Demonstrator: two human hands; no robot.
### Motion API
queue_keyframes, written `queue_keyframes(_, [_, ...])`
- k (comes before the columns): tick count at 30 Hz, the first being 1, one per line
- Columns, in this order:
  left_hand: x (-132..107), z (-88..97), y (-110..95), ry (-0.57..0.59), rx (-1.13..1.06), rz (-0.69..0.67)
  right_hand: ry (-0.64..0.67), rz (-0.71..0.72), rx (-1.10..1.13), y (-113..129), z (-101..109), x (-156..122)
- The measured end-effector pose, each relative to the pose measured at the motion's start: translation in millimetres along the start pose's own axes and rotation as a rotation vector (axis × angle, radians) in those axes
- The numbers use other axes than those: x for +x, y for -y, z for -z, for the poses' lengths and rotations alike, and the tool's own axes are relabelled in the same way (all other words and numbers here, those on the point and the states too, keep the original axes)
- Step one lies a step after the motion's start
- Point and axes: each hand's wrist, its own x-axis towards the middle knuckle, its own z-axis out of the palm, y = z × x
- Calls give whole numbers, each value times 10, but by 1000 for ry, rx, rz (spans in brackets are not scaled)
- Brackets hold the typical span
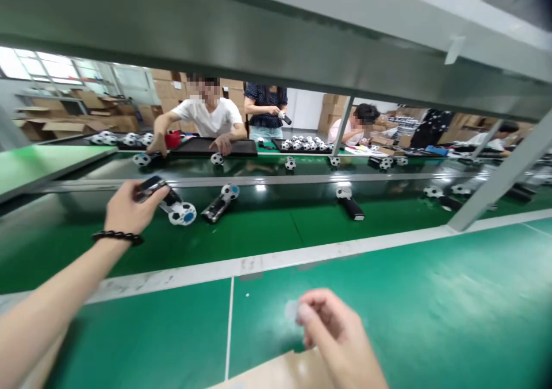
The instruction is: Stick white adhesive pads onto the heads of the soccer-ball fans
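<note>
My left hand (pixel 129 205) reaches out over the green conveyor belt (pixel 259 228) with its fingers closed round the dark handle of a football-headed gadget (pixel 179 211); its black-and-white ball end points right. A dark bead bracelet sits on that wrist. My right hand (pixel 336 337) hovers low over the near green table, fingers pinched together on a small pale piece that I cannot make out. Another such gadget (pixel 219 202) lies on the belt just right of the held one, and a third (pixel 350 202) lies further right.
More ball gadgets lie along the far belt (pixel 290 163) and in black trays (pixel 215 146). Across the line sit a person in a white shirt (pixel 207 119) and others beside them. A slanted metal post (pixel 495 182) stands right. Cardboard boxes fill the background.
</note>
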Motion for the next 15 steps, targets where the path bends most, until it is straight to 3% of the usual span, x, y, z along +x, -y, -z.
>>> queue_keyframes(2, [-234,-38,-190,-32,-166,-36,18,32,51,269,0,178])
queue_keyframes(5, [-734,-85,-420,58,-404,-91,65,107,116,714,-98,400])
queue_keyframes(8, [-1277,-50,-594,177,-508,-245,103,141,168,1102,-245,403])
queue_keyframes(10, [-1541,-1,-676,312,-445,-663,111,115,156,1270,-316,303])
queue_keyframes(12, [-1676,43,-726,372,-366,-1007,108,84,102,1357,-351,194])
queue_keyframes(15, [-1695,73,-750,352,-289,-1225,84,70,34,1385,-364,108])
